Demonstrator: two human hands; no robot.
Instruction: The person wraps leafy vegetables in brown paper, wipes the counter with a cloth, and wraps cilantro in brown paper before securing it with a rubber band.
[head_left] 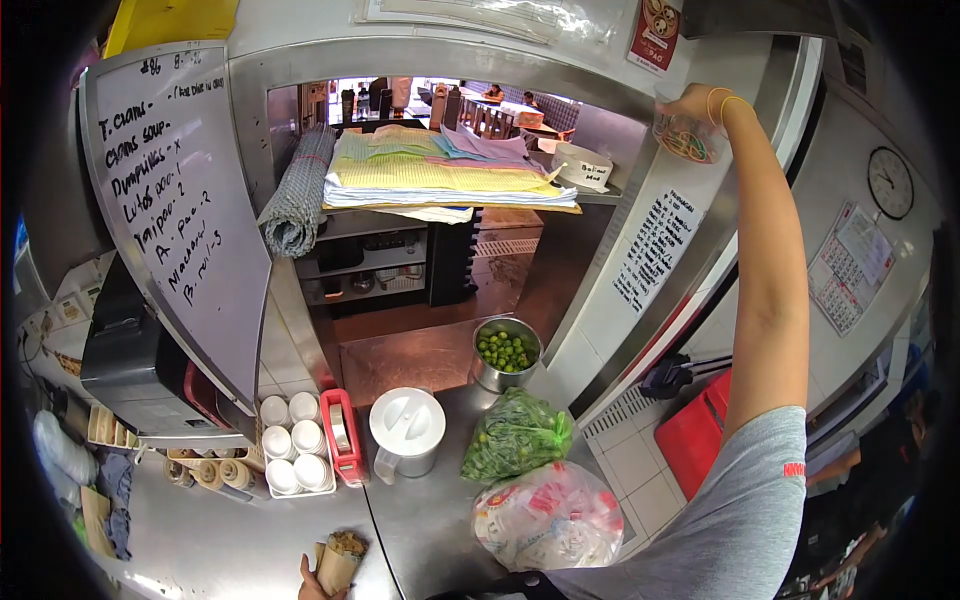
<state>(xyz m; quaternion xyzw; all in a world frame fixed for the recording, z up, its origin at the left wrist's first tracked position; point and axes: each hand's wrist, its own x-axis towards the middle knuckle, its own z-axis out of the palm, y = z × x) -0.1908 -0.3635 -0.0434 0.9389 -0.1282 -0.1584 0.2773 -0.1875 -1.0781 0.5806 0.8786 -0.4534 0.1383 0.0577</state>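
My left hand (pixel 309 583) is at the bottom edge, wrapped round a small brown paper bag (pixel 338 568) with browned food showing at its open top. My raised right hand (pixel 697 103) is at the upper right, against a clear container (pixel 688 138) of coloured rubber bands on the wall. Its fingertips are hidden, so I cannot tell what they grip. Yellow and orange rubber bands (pixel 737 108) circle the right wrist.
On the steel counter (pixel 420 535) stand a white lidded pitcher (pixel 407 425), white-lidded cups (pixel 295 440), a green-filled plastic bag (pixel 515 435), a clear bag of packets (pixel 547 515) and a pot of green citrus (pixel 507 352). Order pads (pixel 440 165) lie on the pass shelf.
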